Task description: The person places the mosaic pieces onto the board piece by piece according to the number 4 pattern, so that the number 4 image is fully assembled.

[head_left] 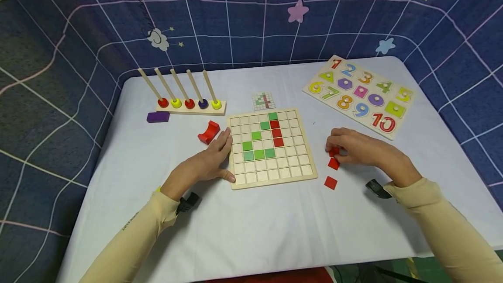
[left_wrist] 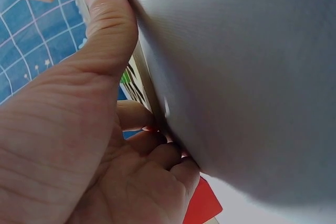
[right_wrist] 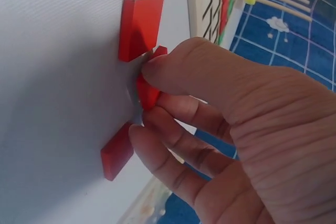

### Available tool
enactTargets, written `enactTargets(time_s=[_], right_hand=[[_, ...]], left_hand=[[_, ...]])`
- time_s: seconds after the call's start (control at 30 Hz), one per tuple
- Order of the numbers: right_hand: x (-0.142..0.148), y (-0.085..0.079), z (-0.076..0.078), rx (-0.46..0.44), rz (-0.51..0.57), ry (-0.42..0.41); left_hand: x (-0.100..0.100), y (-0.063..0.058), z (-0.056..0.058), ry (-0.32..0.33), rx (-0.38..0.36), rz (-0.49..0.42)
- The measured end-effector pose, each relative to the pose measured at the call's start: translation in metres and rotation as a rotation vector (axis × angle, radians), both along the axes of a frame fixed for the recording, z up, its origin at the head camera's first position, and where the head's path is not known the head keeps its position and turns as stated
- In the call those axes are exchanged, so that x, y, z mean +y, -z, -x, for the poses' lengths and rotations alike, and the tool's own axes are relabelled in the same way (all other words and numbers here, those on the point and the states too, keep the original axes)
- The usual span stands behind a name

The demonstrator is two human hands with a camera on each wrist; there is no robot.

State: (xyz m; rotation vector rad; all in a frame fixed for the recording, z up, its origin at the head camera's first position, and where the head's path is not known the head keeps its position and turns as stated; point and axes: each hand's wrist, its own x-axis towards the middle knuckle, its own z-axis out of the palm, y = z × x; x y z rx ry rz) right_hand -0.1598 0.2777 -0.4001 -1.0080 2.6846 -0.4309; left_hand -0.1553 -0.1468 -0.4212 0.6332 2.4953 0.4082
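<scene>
My left hand rests at the left side of a wooden grid board, its thumb by the near corner and its fingers along the edge. Several green tiles and three red tiles lie in the board's squares. To the right of the board, my right hand pinches a small red square tile between thumb and fingers, close over the white cloth. Another red tile lies by its fingertips, and a loose red tile lies nearer the table's front.
A small pattern card lies behind the board. At the back left stands a peg stand with colored beads, a purple block beside it. A red arched block sits by my left fingertips. A number puzzle board lies back right.
</scene>
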Motion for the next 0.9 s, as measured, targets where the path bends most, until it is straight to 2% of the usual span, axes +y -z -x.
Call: enactTargets(time_s=[0.4, 0.57, 0.9], right_hand=[[-0.018, -0.013, 0.002, 0.029, 0.01, -0.009], [-0.031, -0.017, 0.004, 0.033, -0.003, -0.041], [-0.066, -0.012, 0.012, -0.001, 0.063, -0.142]], left_hand=[[-0.002, 0.001, -0.001, -0.004, 0.002, -0.014], [-0.002, 0.0, -0.002, -0.005, 0.002, -0.029], [-0.002, 0.001, -0.001, -0.001, 0.001, -0.034]])
